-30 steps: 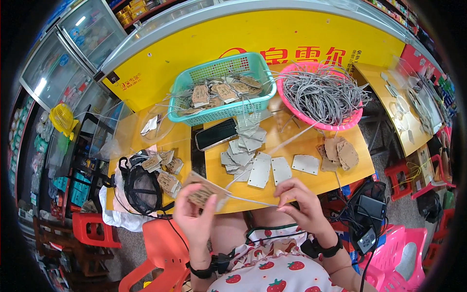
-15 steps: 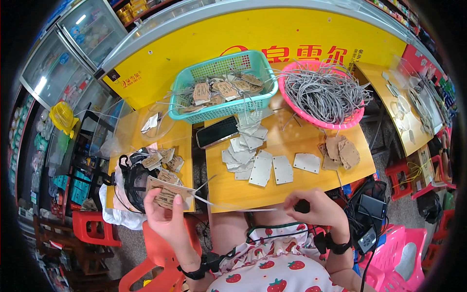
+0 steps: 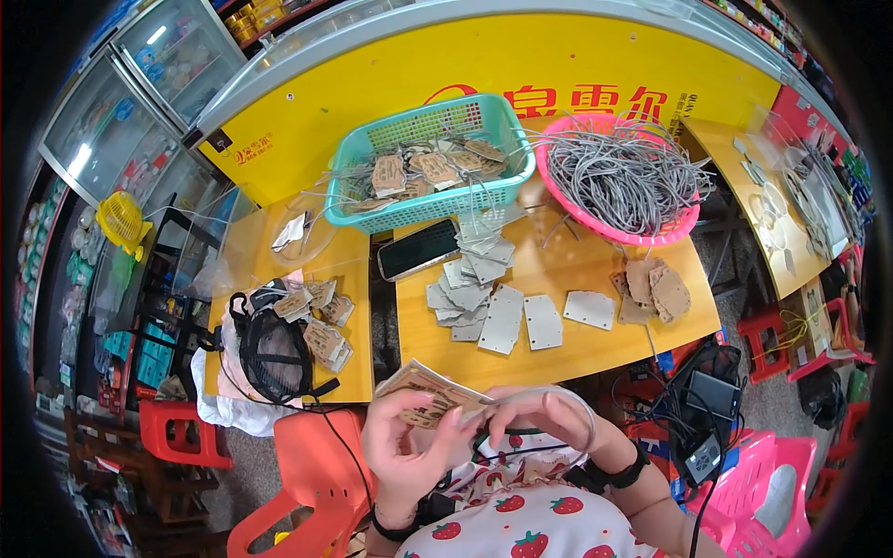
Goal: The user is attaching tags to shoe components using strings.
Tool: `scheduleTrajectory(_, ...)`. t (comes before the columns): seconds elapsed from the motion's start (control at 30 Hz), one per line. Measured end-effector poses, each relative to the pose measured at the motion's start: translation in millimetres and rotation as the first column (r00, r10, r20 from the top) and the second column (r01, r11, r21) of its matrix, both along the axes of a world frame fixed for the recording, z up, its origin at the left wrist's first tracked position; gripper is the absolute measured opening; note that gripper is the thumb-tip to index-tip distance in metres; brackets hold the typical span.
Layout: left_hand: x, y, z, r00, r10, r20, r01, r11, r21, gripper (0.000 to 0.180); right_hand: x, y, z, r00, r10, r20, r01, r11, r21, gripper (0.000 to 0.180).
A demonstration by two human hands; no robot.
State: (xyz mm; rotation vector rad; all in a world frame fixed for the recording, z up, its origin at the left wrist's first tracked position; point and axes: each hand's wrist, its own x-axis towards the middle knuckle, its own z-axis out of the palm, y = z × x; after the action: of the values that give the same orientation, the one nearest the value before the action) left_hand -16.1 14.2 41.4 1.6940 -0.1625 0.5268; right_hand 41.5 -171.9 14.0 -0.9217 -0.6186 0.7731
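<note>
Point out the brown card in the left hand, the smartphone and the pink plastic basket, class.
Brown card [image 3: 428, 386]: head view, its printed face.
Smartphone [image 3: 419, 249]: head view, its dark screen.
Pink plastic basket [image 3: 651, 239]: head view, its near rim.

Left fingers [image 3: 450, 435] hold a brown card [image 3: 432, 391] just beside the right fingers [image 3: 507, 414] and a curving grey cord [image 3: 592, 421].
</note>
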Motion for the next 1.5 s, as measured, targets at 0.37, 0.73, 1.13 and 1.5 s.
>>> scheduleTrajectory(0.37, 4.9, 33.0, 7.9, 0.94, 0.309, 0.143, -0.318, 0.947, 0.038, 0.041, 10.2, -19.3, -7.1, 0.981, 0.097, 0.171, -0.068, 0.983, -0.168, 0.034)
scheduleTrajectory(0.73, 3.8, 106.9, 2.6, 0.833, 0.521, 0.189, -0.514, 0.853, -0.085, 0.046, 21.7, -42.6, -16.9, 0.955, -0.22, 0.199, 0.286, 0.86, -0.423, 0.018)
scheduleTrajectory(1.13, -4.7, 59.1, 6.3, 0.939, 0.31, 0.15, -0.311, 0.95, -0.016, 0.048, 19.9, -16.1, -5.5, 0.71, -0.278, 0.647, 0.556, 0.785, -0.273, 0.048)
scheduleTrajectory(1.5, -1.3, 30.4, 6.1, 0.949, 0.3, 0.102, -0.288, 0.951, -0.116, 0.044, 4.6, 8.4, -14.4, 0.871, -0.057, 0.488, 0.215, 0.937, -0.274, 0.019)
